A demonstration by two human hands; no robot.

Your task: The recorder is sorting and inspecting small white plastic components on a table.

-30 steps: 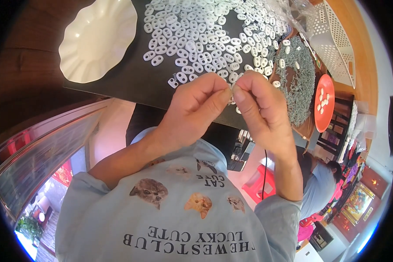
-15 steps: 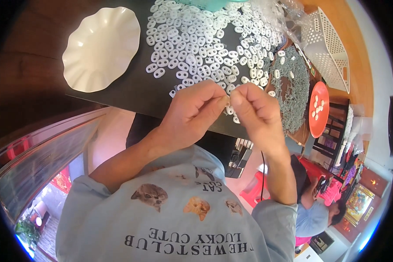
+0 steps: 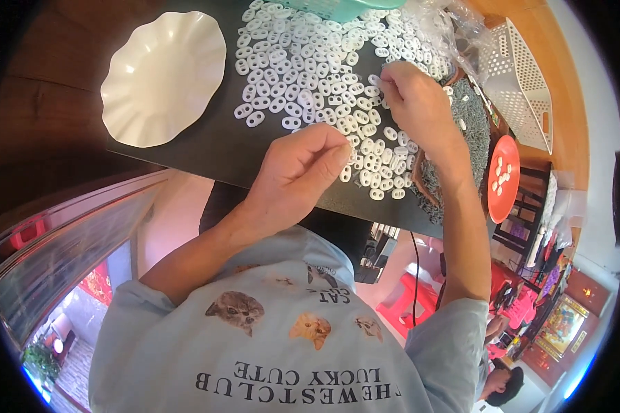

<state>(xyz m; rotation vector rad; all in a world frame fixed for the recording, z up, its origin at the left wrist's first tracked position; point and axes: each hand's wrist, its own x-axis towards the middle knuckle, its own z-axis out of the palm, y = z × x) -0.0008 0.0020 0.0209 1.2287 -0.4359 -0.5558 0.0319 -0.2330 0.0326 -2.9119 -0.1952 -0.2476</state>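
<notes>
Many small white oval pieces, each with two holes (image 3: 293,76), are spread over the dark tabletop (image 3: 207,148). My left hand (image 3: 300,172) hovers at the near edge of the spread, thumb and index finger pinched together; whatever they may hold is hidden. Over the right part of the white pieces is my right hand (image 3: 424,110), its fingers curled down and brought together among them. Its fingertips are partly covered, so I cannot make out what is in them. Beside my right forearm lies a heap of small thin grey pieces (image 3: 468,144).
A white scalloped dish (image 3: 162,79) stands at the left. At the far side is a teal basket (image 3: 341,8). To the right are clear plastic bags (image 3: 461,34), a white perforated basket (image 3: 523,82) and a red plate (image 3: 496,196) with several small pale pieces. Another person (image 3: 499,382) is at lower right.
My hands were together, fingertips meeting; now my right hand has moved away, up and to the right over the white pieces. My left hand has barely moved. The other person has shifted lower.
</notes>
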